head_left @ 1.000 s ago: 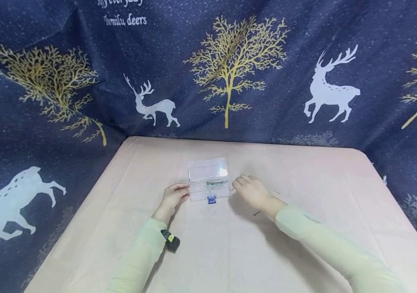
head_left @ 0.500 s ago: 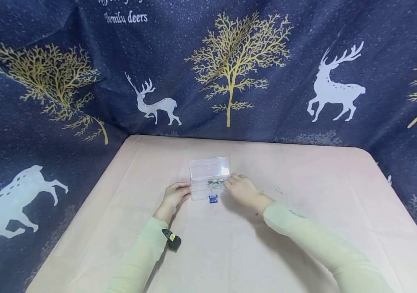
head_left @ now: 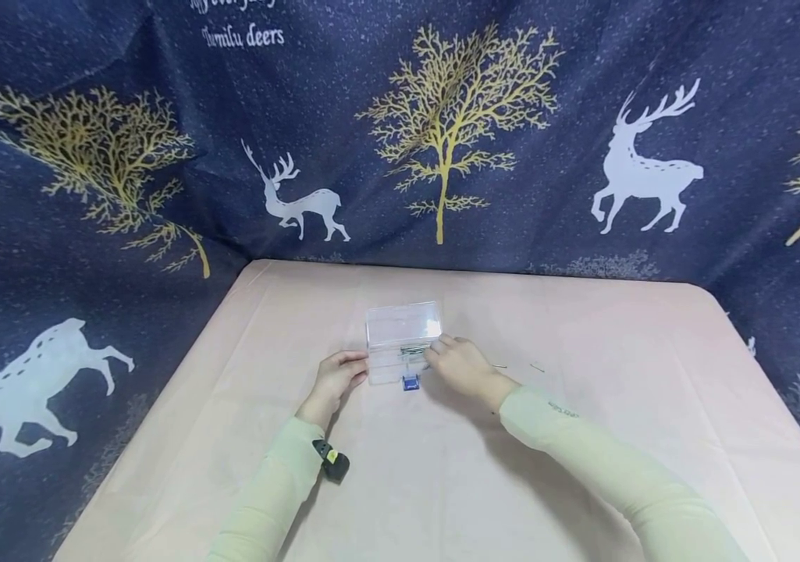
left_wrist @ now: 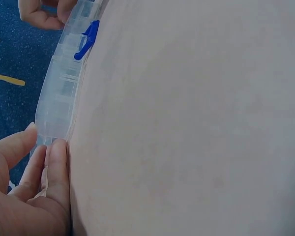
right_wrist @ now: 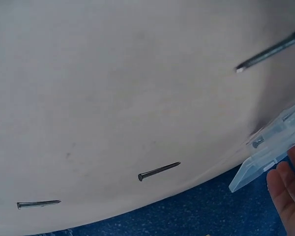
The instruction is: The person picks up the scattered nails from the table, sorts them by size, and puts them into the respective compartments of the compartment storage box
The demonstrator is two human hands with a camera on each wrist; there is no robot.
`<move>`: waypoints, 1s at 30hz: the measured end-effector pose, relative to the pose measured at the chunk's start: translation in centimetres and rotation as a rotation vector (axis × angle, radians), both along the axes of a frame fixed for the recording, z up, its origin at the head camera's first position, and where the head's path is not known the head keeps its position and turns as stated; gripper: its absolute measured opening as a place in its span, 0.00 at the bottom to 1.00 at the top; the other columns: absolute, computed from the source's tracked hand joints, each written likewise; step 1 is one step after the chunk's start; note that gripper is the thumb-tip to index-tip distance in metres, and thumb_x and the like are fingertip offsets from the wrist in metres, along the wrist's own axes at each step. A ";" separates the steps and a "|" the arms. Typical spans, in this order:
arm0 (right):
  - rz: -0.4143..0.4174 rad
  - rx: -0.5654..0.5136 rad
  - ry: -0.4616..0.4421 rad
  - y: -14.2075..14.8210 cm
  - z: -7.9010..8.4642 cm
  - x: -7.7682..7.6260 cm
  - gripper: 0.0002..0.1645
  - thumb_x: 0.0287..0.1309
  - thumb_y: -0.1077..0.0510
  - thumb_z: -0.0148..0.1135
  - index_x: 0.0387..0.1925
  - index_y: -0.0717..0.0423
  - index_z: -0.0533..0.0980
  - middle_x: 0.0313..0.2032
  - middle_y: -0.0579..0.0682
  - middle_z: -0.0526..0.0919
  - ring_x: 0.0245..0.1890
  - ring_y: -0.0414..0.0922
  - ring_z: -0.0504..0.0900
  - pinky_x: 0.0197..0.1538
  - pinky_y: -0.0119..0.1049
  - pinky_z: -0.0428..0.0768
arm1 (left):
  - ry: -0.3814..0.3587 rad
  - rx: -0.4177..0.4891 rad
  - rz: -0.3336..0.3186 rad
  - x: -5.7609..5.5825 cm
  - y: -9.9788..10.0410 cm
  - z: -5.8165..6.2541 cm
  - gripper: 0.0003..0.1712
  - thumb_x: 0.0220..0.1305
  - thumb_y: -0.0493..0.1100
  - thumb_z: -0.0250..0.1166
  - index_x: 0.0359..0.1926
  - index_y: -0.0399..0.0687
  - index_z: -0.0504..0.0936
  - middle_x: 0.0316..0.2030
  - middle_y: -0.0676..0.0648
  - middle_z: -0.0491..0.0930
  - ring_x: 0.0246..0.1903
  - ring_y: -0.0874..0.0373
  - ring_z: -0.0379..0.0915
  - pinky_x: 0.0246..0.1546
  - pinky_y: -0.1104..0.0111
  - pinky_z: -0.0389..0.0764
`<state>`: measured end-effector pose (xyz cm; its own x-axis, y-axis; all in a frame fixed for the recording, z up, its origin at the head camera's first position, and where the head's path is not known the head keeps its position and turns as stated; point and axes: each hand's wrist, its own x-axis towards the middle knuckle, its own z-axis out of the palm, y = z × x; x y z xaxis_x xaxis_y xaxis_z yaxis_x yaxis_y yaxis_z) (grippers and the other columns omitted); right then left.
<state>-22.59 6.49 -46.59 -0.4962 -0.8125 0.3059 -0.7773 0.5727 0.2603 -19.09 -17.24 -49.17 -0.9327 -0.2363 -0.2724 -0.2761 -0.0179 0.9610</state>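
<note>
An open clear plastic box (head_left: 385, 365) lies on the table, its lid (head_left: 403, 323) raised at the back and a blue latch (head_left: 410, 383) in front. Several dark nails (head_left: 414, 350) lie inside. At the box's left end my left hand (head_left: 332, 381) holds the corner; in the left wrist view its thumb and fingers touch the clear plastic (left_wrist: 59, 98). My right hand (head_left: 461, 365) bends over the right compartment, pinching what looks like a nail (head_left: 427, 369), with the fingertips partly hidden. The right wrist view shows this hand (right_wrist: 287, 189) beside the box.
Loose nails lie on the table to the right of the box: one nail (right_wrist: 160, 171), another nail (right_wrist: 38, 204) and a closer, larger-looking nail (right_wrist: 270, 51). A dark blue cloth (head_left: 400, 140) with deer and trees hangs behind the pale pink table (head_left: 400, 484).
My right hand has moved left from beside the box to over its right compartment, carrying the nail. The left hand stays on the box's left end.
</note>
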 end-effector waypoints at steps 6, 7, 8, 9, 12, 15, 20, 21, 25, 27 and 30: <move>-0.010 -0.002 -0.003 0.3 0.1 0.2 0.09 0.53 0.66 0.61 0.37 0.55 0.78 0.35 0.49 0.80 0.38 0.45 0.77 0.37 0.33 0.84 | 0.000 -0.006 0.000 0.0 0.1 0.2 0.15 0.58 0.27 0.59 0.48 0.25 0.77 0.45 0.33 0.80 0.30 0.66 0.76 0.35 0.78 0.84; -0.009 -0.004 0.004 0.4 0.1 0.2 0.09 0.53 0.66 0.61 0.37 0.55 0.78 0.35 0.49 0.80 0.38 0.45 0.77 0.37 0.33 0.83 | -0.004 -0.009 -0.002 0.0 0.1 0.2 0.15 0.58 0.27 0.59 0.48 0.26 0.77 0.46 0.33 0.80 0.30 0.66 0.76 0.36 0.78 0.84; -0.010 -0.006 0.005 0.5 0.2 0.2 0.09 0.53 0.65 0.61 0.38 0.55 0.78 0.36 0.49 0.81 0.38 0.45 0.77 0.37 0.33 0.83 | -0.005 -0.011 -0.003 0.0 0.1 0.1 0.15 0.58 0.27 0.59 0.48 0.26 0.77 0.46 0.33 0.79 0.30 0.66 0.76 0.36 0.78 0.84; -0.008 -0.007 0.009 0.6 0.2 0.3 0.09 0.53 0.65 0.62 0.38 0.55 0.78 0.36 0.49 0.81 0.38 0.45 0.77 0.37 0.33 0.83 | -0.008 -0.014 -0.003 0.0 0.2 0.1 0.15 0.58 0.27 0.59 0.48 0.26 0.78 0.47 0.33 0.79 0.30 0.66 0.76 0.37 0.78 0.84; 0.003 -0.018 0.015 1.0 0.5 0.5 0.10 0.52 0.64 0.63 0.39 0.55 0.79 0.36 0.49 0.81 0.38 0.45 0.77 0.37 0.33 0.83 | -0.013 -0.019 -0.003 0.0 0.1 0.0 0.15 0.58 0.27 0.60 0.48 0.26 0.78 0.46 0.34 0.80 0.30 0.66 0.75 0.36 0.78 0.83; 0.014 -0.029 0.007 1.5 0.7 0.7 0.10 0.53 0.61 0.64 0.39 0.54 0.79 0.39 0.49 0.82 0.40 0.45 0.78 0.41 0.35 0.84 | -0.015 -0.017 -0.001 -0.1 0.1 -0.1 0.15 0.58 0.28 0.60 0.48 0.27 0.78 0.45 0.36 0.80 0.30 0.66 0.76 0.36 0.78 0.84; 0.041 -0.032 -0.015 2.6 0.8 1.0 0.10 0.52 0.57 0.66 0.38 0.53 0.80 0.46 0.53 0.81 0.46 0.49 0.79 0.50 0.42 0.83 | -0.026 -0.024 -0.005 0.0 -0.1 -0.1 0.15 0.58 0.29 0.61 0.48 0.28 0.78 0.44 0.38 0.80 0.31 0.65 0.76 0.37 0.78 0.84; 0.045 -0.027 -0.016 2.9 0.9 1.2 0.11 0.52 0.56 0.67 0.38 0.54 0.80 0.47 0.54 0.81 0.47 0.50 0.78 0.51 0.43 0.83 | -0.029 -0.025 -0.005 0.1 -0.1 -0.1 0.15 0.58 0.29 0.60 0.48 0.28 0.78 0.43 0.38 0.80 0.31 0.65 0.76 0.36 0.78 0.84; 0.064 -0.021 -0.006 4.1 1.5 1.7 0.13 0.50 0.55 0.68 0.40 0.53 0.80 0.47 0.53 0.81 0.48 0.50 0.79 0.51 0.43 0.82 | -0.040 -0.011 -0.006 0.2 -0.1 -0.1 0.16 0.58 0.28 0.60 0.48 0.28 0.78 0.40 0.42 0.80 0.30 0.65 0.75 0.34 0.80 0.83; 0.079 -0.023 0.009 4.7 1.8 2.0 0.12 0.51 0.55 0.68 0.39 0.52 0.80 0.45 0.51 0.82 0.47 0.49 0.79 0.50 0.41 0.82 | -0.035 -0.007 -0.010 0.2 -0.1 -0.1 0.16 0.58 0.28 0.60 0.49 0.27 0.78 0.40 0.42 0.80 0.30 0.66 0.75 0.34 0.80 0.82; 0.113 -0.026 0.010 5.5 2.1 2.1 0.09 0.50 0.55 0.68 0.36 0.50 0.80 0.42 0.49 0.82 0.45 0.47 0.78 0.46 0.39 0.81 | -0.029 0.005 -0.007 0.1 0.0 0.0 0.16 0.58 0.28 0.60 0.49 0.27 0.77 0.40 0.43 0.80 0.29 0.66 0.74 0.34 0.81 0.82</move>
